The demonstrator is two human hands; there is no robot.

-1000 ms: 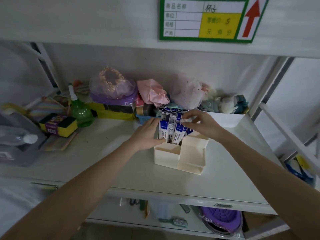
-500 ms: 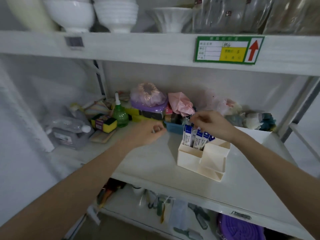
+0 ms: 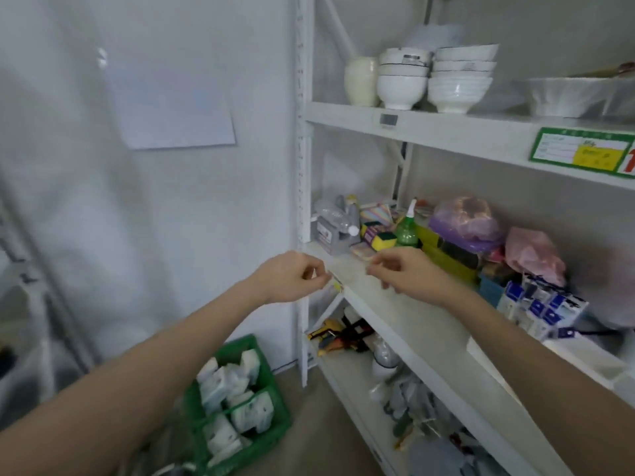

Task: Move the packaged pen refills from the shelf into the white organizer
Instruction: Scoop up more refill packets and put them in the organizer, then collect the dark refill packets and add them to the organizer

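Two hands up near the shelf's (image 3: pixel 405 305) front edge, both loosely curled, nothing clearly in either. Left hand (image 3: pixel 292 278) sits off the shelf's left end; right hand (image 3: pixel 409 273) over the shelf, just right of it, fingers half bent. Pen refill packs (image 3: pixel 539 309) stand bunched at far right, blue/white, well apart from both hands. White organizer (image 3: pixel 549 359) mostly hidden behind right forearm. Green crate (image 3: pixel 275 420) on floor, lower left.

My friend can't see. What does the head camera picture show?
Two empty hands, left hand and right hand, hover loosely curled at the shelf edge. The packaged pen refills stand far right, apart from both hands, their holder blurred.
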